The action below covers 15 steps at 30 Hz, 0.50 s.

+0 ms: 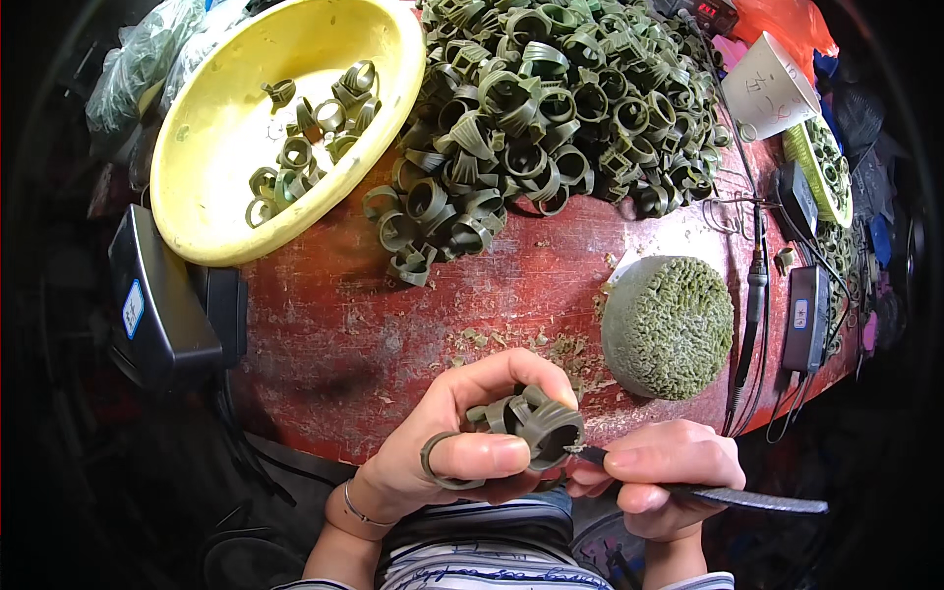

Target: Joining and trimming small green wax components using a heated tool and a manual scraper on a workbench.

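Olive-green wax-like ring piece (536,423) sits pinched in the left hand (462,442), thumb across the front, fingers curled behind, just off the near edge of the red tabletop (374,324). Looks like a 2nd loose ring band hangs round that thumb; can't tell if it's part of the same piece. Right hand (659,467) grips a slim dark blade/file tool (728,497), tip touching the piece's lower right side, handle end sticking out to the right.

Step in hand, as I judge it: trimming/cleaning the edge of one piece w/ the tool tip. Green shavings (551,349) scattered near the tabletop's near edge fit that. Next move prob. calls for a steady pinch, small controlled strokes, and turning the piece w/ the left fingers to reach the rest of the rim; too much pressure could gouge or snap the thin band.

Around:
- Big heap of the same green pieces (551,108) along the far edge, centre to right.
- Yellow bowl (211,147) at far-left corner, holding a smaller batch of pieces, overhanging the edge.
- Round green lump w/ rough top (669,324) near the right edge, close to the hands.
- Pen-like tool w/ cable (755,295) and black adapter box (806,315) at right edge.
- Black boxes (157,305) off the left edge.
- White paper cone (777,84) at far-right corner.
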### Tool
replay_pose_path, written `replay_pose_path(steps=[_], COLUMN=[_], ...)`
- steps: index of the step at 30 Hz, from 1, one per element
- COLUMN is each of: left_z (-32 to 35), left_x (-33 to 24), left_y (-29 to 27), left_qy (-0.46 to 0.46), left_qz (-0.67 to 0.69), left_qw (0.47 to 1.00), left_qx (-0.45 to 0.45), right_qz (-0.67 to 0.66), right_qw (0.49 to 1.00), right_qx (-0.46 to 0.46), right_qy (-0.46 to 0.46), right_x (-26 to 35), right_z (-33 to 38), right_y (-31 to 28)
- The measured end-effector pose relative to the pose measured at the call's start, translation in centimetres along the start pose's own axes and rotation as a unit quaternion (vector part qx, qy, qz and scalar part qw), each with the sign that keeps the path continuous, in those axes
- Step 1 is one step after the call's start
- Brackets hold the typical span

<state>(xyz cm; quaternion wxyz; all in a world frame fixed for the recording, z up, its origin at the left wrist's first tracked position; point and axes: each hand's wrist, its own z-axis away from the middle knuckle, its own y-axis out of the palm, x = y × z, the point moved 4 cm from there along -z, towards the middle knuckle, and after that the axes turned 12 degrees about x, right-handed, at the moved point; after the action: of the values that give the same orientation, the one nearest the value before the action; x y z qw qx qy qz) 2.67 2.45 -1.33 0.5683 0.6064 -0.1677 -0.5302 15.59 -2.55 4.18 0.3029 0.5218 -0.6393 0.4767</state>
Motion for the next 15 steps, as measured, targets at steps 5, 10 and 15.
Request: replay_pose_path(steps=[5,10,15], left_z=[-0.2,-0.2,-0.2], left_x=[-0.2,0.4,0.0], left_y=[0.3,-0.4,-0.2], left_qy=[-0.025,-0.016,-0.016], left_qz=[-0.002,-0.008,-0.021], left_qw=[1.0,1.0,1.0], left_qx=[-0.003,-0.009,-0.005], right_qz=[-0.071,0.016,0.02], right_qw=[0.995,0.997,0.993], right_qx=[-0.043,-0.075,-0.092], right_qy=[0.061,0.021,0.068], right_x=[-0.1,-0.2,-0.2], right_z=[0.0,0.0,0.7], right_y=[-0.8,-0.2,0.1])
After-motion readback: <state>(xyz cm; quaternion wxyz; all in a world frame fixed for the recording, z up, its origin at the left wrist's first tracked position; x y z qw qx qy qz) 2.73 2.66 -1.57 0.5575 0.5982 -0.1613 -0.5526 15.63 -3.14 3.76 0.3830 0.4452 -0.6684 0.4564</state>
